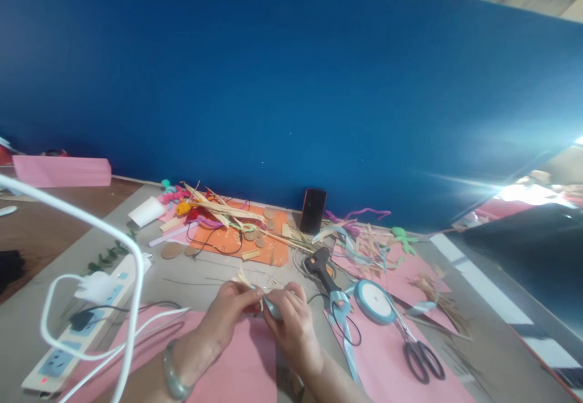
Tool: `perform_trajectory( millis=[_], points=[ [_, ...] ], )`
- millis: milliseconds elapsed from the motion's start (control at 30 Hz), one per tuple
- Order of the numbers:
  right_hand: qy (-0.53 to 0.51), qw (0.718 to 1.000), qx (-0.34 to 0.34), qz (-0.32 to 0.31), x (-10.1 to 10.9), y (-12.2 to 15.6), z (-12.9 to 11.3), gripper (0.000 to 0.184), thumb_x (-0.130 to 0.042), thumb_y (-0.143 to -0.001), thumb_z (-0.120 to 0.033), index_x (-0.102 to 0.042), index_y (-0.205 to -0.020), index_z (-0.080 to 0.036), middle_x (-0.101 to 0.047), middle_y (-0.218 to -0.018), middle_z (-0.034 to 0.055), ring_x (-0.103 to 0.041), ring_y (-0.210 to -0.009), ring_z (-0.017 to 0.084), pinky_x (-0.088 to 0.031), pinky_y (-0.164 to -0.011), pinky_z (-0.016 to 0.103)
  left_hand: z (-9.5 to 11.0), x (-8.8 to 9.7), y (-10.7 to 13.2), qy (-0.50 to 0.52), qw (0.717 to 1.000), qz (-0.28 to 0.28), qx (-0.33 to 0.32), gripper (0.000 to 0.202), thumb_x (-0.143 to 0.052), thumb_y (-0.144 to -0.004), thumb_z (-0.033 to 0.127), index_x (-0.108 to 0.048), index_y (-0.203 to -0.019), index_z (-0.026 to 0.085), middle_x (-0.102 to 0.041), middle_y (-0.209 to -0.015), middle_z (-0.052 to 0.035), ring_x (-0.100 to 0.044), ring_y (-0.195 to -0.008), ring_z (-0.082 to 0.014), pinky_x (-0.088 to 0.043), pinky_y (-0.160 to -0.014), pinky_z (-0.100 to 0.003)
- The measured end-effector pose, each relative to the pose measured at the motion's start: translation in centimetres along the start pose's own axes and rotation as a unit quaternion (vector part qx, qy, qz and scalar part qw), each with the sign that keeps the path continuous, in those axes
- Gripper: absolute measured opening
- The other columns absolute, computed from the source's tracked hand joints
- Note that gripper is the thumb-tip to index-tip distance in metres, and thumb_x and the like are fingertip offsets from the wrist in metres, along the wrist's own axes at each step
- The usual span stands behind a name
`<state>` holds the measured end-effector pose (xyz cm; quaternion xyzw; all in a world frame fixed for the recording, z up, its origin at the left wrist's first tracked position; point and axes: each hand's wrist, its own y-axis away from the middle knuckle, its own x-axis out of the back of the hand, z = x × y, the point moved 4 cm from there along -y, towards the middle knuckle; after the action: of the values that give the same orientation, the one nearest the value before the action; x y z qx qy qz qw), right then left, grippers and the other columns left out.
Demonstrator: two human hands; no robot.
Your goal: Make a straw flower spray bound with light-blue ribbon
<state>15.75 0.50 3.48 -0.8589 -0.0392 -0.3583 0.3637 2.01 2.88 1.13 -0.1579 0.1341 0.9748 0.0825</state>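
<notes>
Head view | lower left: power strip (96,318) | lower centre: left hand (228,312), fingers bent close, their hold hidden | between the hands: blue ribbon (273,309) | right hand (292,324), fingers pinching that ribbon | right of centre: glue gun (319,263), roll (374,301) | lower right: scissors (414,342) on pink paper (382,357)

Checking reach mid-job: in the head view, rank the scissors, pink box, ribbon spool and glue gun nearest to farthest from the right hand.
From the right hand:
1. Glue gun, beyond it, slightly right.
2. Ribbon spool, to its right.
3. Scissors, farther right.
4. Pink box, far left.
</notes>
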Motion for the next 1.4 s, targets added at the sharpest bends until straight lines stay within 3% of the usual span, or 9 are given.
perform_trajectory(
  millis=[100,267,400,600,800,900,1167,1267,1400],
  points=[
    [-0.058,0.989,-0.137,0.008,0.2,-0.2,0.8,0.007,-0.06,-0.087,-0.022,-0.065,-0.082,-0.022,-0.069,-0.072,0.0028,-0.06,-0.068,0.02,-0.046,-0.066,0.031,0.0,0.0,0.0,0.053,0.998,-0.003,0.018,0.026,-0.083,-0.06,0.03,-0.062,-0.059,0.015,-0.059,-0.056,0.0011,-0.057,-0.057,-0.0132,-0.046,-0.059,-0.024],
    [-0.206,0.915,-0.346,-0.026,0.0,-0.6,1.2,0.017,-0.064,-0.083,-0.032,-0.067,-0.071,-0.02,-0.06,-0.051,-0.0024,-0.056,-0.049,0.015,-0.044,-0.052,0.024,0.4,-0.3,0.0,0.045,0.998,-0.039,-0.006,0.02,-0.079,-0.067,0.03,-0.068,-0.067,0.014,-0.066,-0.066,-0.0025,-0.063,-0.067,-0.017,-0.049,-0.068,-0.028],
    [-0.285,0.881,-0.377,-0.034,-0.2,-1.0,0.6,0.026,-0.067,-0.081,-0.04,-0.069,-0.069,-0.017,-0.064,-0.056,-0.0002,-0.055,-0.051,0.013,-0.046,-0.055,0.024,1.0,-0.3,0.0,0.0,0.996,-0.059,-0.068,0.027,-0.071,-0.077,0.035,-0.066,-0.061,0.014,-0.064,-0.063,-0.0029,-0.063,-0.066,-0.0185,-0.049,-0.069,-0.03],
    [-0.309,0.863,-0.395,-0.063,-0.1,-1.2,0.5,0.021,-0.072,-0.078,-0.035,-0.074,-0.07,-0.016,-0.066,-0.058,0.0004,-0.057,-0.053,0.013,-0.047,-0.058,0.023,1.0,0.4,-0.1,-0.085,0.99,-0.013,-0.114,0.026,-0.069,-0.079,0.033,-0.066,-0.061,0.015,-0.062,-0.066,-0.002,-0.06,-0.067,-0.0162,-0.046,-0.068,-0.026],
    [-0.358,0.837,-0.395,-0.12,0.4,-0.9,1.5,0.023,-0.071,-0.078,-0.038,-0.076,-0.078,-0.016,-0.07,-0.066,0.0021,-0.058,-0.057,0.013,-0.044,-0.057,0.023,0.5,1.3,-0.7,-0.104,0.992,0.032,-0.059,0.025,-0.071,-0.074,0.037,-0.066,-0.064,0.014,-0.061,-0.062,-0.001,-0.053,-0.062,-0.0138,-0.041,-0.058,-0.023],
    [-0.341,0.842,-0.408,-0.093,0.7,-0.3,2.4,0.029,-0.068,-0.081,-0.041,-0.07,-0.068,-0.015,-0.065,-0.059,0.0007,-0.053,-0.052,0.011,-0.039,-0.053,0.023,0.3,1.5,-0.7,-0.113,0.992,0.035,-0.039,0.024,-0.073,-0.072,0.037,-0.067,-0.066,0.014,-0.061,-0.061,-0.0001,-0.052,-0.06,-0.0128,-0.04,-0.056,-0.022],
    [-0.29,0.856,-0.414,-0.107,1.5,0.9,2.7,0.033,-0.061,-0.086,-0.04,-0.057,-0.062,-0.017,-0.055,-0.052,-0.004,-0.047,-0.049,0.01,-0.036,-0.053,0.023,0.2,0.9,-0.5,-0.074,0.995,-0.06,-0.006,0.024,-0.076,-0.071,0.035,-0.066,-0.065,0.014,-0.06,-0.058,0.0017,-0.052,-0.059,-0.0108,-0.041,-0.062,-0.022],
    [-0.218,0.894,-0.375,-0.113,2.9,1.2,2.1,0.03,-0.058,-0.087,-0.038,-0.06,-0.065,-0.018,-0.059,-0.057,-0.0014,-0.053,-0.056,0.013,-0.039,-0.057,0.024,0.1,0.9,-0.4,-0.071,0.995,-0.07,0.005,0.024,-0.076,-0.072,0.035,-0.063,-0.066,0.016,-0.059,-0.056,0.0029,-0.05,-0.055,-0.01,-0.039,-0.058,-0.022],
    [-0.111,0.96,-0.256,-0.015,7.2,2.2,1.4,0.007,-0.059,-0.078,-0.021,-0.066,-0.078,-0.021,-0.069,-0.09,0.0055,-0.061,-0.09,0.023,-0.044,-0.08,0.032,0.1,1.1,-0.4,-0.072,0.995,-0.062,0.007,0.026,-0.077,-0.071,0.036,-0.061,-0.065,0.017,-0.057,-0.054,0.0037,-0.049,-0.053,-0.0096,-0.038,-0.056,-0.021]
  ],
)
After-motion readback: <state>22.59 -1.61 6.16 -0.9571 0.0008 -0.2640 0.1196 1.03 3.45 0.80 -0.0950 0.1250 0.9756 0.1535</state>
